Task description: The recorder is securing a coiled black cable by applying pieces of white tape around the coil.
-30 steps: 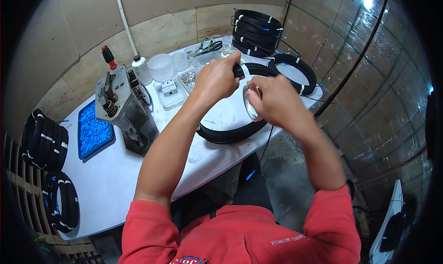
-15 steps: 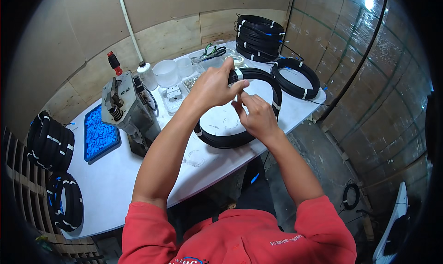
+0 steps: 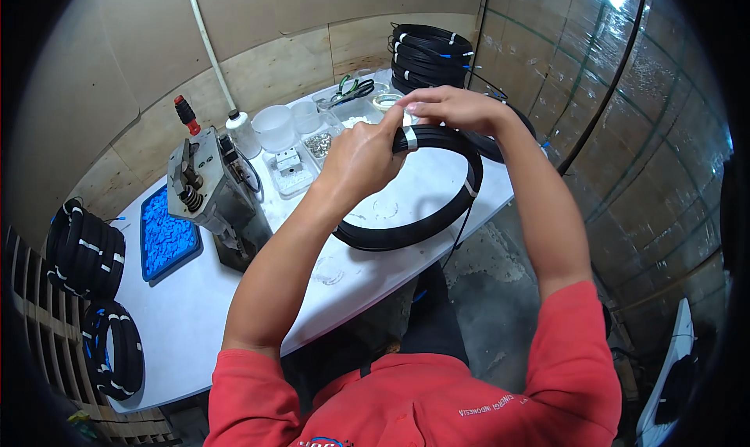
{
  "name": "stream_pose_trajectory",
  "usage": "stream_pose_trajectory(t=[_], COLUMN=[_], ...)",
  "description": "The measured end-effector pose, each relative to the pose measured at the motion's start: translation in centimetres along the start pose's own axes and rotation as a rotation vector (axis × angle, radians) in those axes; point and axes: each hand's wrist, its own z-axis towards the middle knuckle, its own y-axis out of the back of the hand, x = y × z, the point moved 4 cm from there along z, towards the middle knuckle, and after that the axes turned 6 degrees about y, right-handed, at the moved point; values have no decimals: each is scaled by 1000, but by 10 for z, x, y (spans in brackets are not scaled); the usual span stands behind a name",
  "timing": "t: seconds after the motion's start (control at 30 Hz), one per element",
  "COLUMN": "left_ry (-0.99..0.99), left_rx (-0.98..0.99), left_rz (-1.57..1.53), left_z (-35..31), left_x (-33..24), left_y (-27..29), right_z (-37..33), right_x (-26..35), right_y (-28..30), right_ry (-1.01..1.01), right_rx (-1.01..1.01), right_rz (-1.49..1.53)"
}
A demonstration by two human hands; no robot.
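My left hand (image 3: 363,156) is closed around the left side of a black cable coil (image 3: 422,232), which is tilted up over the white table. Beside its fingers, a white tape band (image 3: 411,138) wraps the coil. My right hand (image 3: 457,109) is just beyond the coil's far edge, fingers stretched leftward close to my left fingertips. I see nothing held in it, though its palm side is hidden. A second light band (image 3: 470,188) circles the coil's right side, and a loose cable end hangs below it toward the table's front edge.
A metal press machine (image 3: 215,189) stands left, next to a tray of blue pieces (image 3: 168,232). Clear tubs (image 3: 273,127), small metal parts (image 3: 319,145), pliers (image 3: 355,90) and a tape roll (image 3: 387,102) sit behind. More cable coils (image 3: 431,56) are stacked far right; others (image 3: 86,248) lie left.
My right hand has moved from inside the ring up and over to its far side, with the elbow swinging out right. My left hand keeps its grip on the coil.
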Motion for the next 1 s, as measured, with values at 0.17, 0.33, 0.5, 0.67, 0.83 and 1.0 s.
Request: stream_pose_trajectory(t=[0.17,0.33,0.5,0.67,0.83,1.0], left_ry=[-57,-26,-2,38,35,27], left_rx=[-45,-64,-42,-29,-38,-13], left_rz=[-16,-21,4,-19,-20,-11], left_z=[-6,-4,-2,2,1,1], left_x=[-3,0,-2,2,12,7], left_y=[0,-1,-1,-3,-2,1], right_z=[17,11,-4,-41,-97,-144], right_x=[23,40,59,83,64,20], right_y=[-20,-13,-4,-9,-63,-118], right_ry=[140,82,143,428,764,799], right_rx=[259,38,-50,-304,-591,-538], right_rz=[165,209,146,3,-195,-369])
